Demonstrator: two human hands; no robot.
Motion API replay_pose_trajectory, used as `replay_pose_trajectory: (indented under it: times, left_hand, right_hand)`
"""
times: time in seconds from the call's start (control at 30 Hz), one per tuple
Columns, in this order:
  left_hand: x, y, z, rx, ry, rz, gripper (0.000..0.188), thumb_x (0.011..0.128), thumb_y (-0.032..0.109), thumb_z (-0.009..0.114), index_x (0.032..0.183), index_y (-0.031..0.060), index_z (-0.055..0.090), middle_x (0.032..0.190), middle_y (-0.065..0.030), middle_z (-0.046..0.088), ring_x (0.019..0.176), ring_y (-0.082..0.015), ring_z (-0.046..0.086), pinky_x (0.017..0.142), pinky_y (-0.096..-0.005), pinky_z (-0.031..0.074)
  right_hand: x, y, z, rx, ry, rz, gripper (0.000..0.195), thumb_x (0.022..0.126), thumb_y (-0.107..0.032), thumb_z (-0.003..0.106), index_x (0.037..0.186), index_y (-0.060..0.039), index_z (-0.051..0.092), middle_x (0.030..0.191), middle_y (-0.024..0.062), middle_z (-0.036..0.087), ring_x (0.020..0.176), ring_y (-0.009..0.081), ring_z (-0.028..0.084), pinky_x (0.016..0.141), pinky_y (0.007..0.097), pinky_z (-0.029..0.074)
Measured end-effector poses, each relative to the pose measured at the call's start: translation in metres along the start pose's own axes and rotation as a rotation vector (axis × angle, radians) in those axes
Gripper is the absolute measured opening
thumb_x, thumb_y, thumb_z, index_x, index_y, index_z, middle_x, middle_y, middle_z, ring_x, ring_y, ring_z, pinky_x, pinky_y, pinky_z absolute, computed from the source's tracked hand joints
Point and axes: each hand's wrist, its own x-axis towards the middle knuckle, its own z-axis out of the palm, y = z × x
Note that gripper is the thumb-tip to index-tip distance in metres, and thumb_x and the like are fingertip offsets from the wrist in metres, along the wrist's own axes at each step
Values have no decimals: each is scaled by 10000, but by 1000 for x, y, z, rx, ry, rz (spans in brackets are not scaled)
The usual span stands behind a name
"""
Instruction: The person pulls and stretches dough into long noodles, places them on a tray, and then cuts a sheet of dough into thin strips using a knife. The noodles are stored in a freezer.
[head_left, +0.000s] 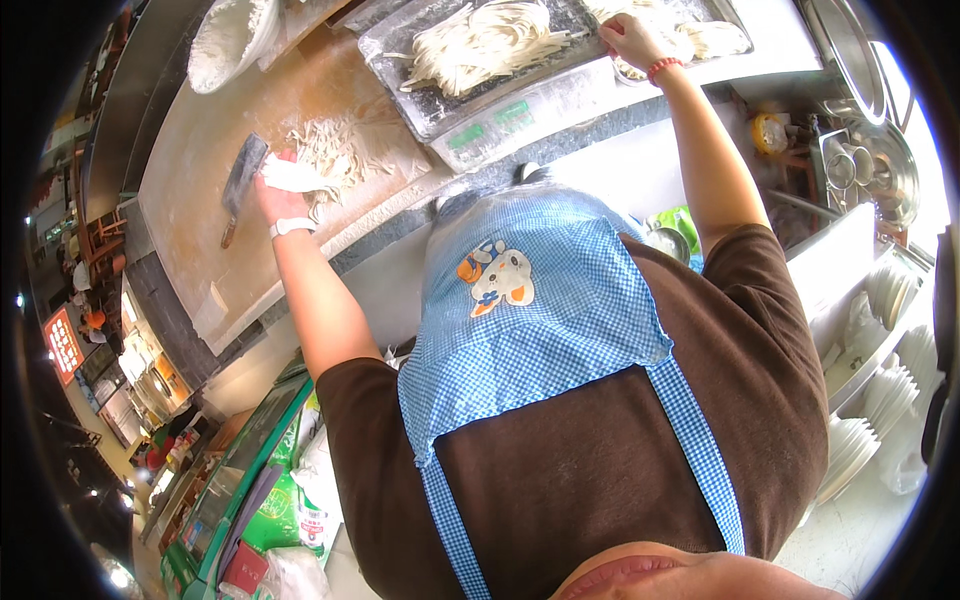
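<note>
My left hand (274, 193), with a white wristband, is over the floury wooden board, its fingers around a soft white piece (294, 174), dough or cloth; which, I cannot tell. Right beside that hand lies a cleaver (246, 171), its wooden handle towards me. Cut noodles (349, 154) are heaped loosely on the board on the other side. My right hand (631, 39), wearing a red bead bracelet, has its curled fingers at the right end of a metal tray (416, 124). A large bundle of floured noodles (480, 46) lies in this tray.
The tray rests over a translucent plastic box (525, 112). More noodles (712, 39) lie in a tray at right. A container of flour (229, 45) stands at the board's far left corner. Metal pots (889, 169) and stacked white plates (847, 454) are on the right.
</note>
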Motion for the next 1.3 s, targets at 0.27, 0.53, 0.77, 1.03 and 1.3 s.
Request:
replay_pose_trajectory:
  times: [0.27,0.53,0.77,1.03,1.3]
  left_hand:
    - [10,-21,15,-22,-17,-116,651,1001,407,145,1308,-63,475,1321,-193,545,1232,-307,516,1097,-440,349]
    - [8,-29,48,12,-51,-69,545,1006,344,246,1283,-54,493,1272,-191,577,1171,-299,563,1047,-423,413]
    - [28,-77,58,130,-211,-105,379,977,261,495,1183,-51,555,1139,-170,638,1009,-294,639,936,-412,495]
    - [17,-101,78,679,-194,172,319,915,177,613,1106,-79,615,1130,-189,661,1032,-216,635,922,-312,477]
    - [-24,-98,166,359,-405,288,205,944,94,589,1106,-30,610,1049,-112,662,977,-167,631,892,-283,497]
  right_hand:
    - [6,-7,41,91,20,16,262,936,-226,608,1003,27,592,760,64,624,651,120,600,590,247,505]
    - [24,-3,52,29,70,110,438,920,-344,632,1115,44,568,911,140,648,664,155,624,580,281,532]
    - [50,-33,61,-990,88,-164,639,912,-540,551,1224,17,576,1186,242,605,1160,342,564,887,392,508]
    - [20,-88,27,-624,175,294,960,789,-664,639,1409,18,372,1238,281,569,1249,320,502,983,451,464]
    - [10,-91,9,-216,-145,373,548,789,-293,773,1164,37,548,958,194,670,696,263,708,550,302,595]
